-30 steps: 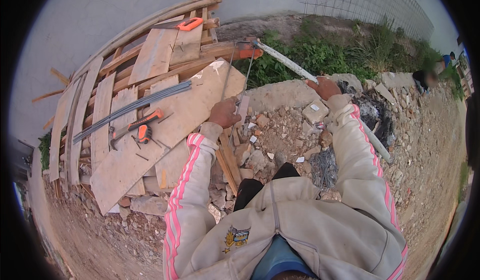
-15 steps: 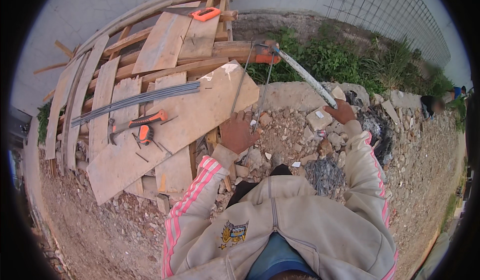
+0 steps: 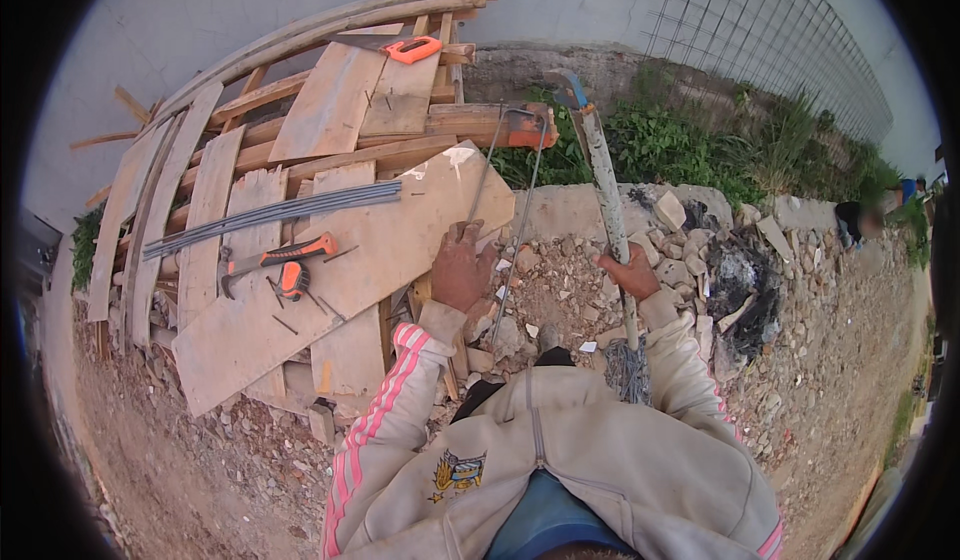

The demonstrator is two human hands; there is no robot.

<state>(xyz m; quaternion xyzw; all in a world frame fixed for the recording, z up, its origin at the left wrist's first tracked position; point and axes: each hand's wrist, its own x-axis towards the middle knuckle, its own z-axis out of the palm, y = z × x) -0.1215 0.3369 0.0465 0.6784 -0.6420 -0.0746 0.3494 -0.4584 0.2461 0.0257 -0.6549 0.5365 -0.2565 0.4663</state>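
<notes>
My right hand is wrapped round the pale, speckled shaft of a long bar tool, which has a blue hooked head at its far end. The tool stands apart from the orange-stained end of a timber beam. My left hand is closed on a thin steel rod, its thumb held away from the fingers. A second thin length of rod runs beside it from the beam end toward me; whether both are one bent piece I cannot tell.
On the boards left lie a claw hammer, a tape measure, a bundle of steel rods and loose nails. A handsaw rests farther back. A wire heap lies near me, rubble around it. Steel mesh leans on the wall.
My right hand has drawn the bar tool off the beam end, bringing it left and toward me, more upright. My left hand has shifted slightly left, still on the rod.
</notes>
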